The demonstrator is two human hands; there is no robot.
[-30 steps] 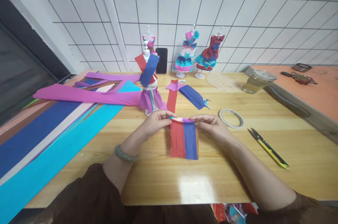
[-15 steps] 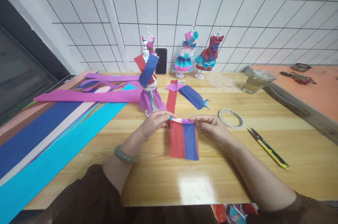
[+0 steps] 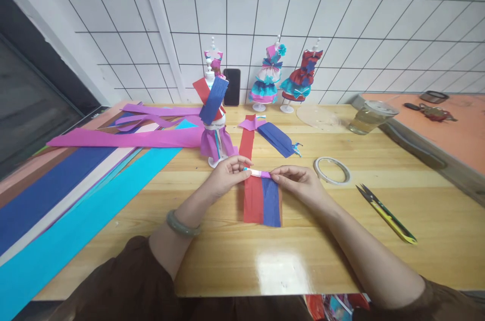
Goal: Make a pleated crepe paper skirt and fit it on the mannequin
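Between my hands hangs a red and blue crepe paper piece (image 3: 254, 202) with a narrow white and purple band (image 3: 260, 173) along its top edge. My left hand (image 3: 229, 175) pinches the band's left end, where a bit of light blue shows. At the right end, thumb and fingers of my right hand (image 3: 297, 179) are closed on the same band. Just behind my left hand stands a small dress form (image 3: 217, 142) with a purple skirt and crossed red and blue strips. A red paper strip (image 3: 247, 147) lies on the table beyond the band.
Long paper strips (image 3: 94, 210) cover the table's left side. Double-sided tape (image 3: 319, 175) and yellow thread snips (image 3: 390, 217) lie to the right. Farther back are a blue paper piece (image 3: 276, 138), a cup (image 3: 369, 119), a phone (image 3: 232, 88) and dressed mini forms (image 3: 265, 81).
Both thumbs have come round to the near side of the band, which now faces me more. The hanging paper has shifted slightly left.
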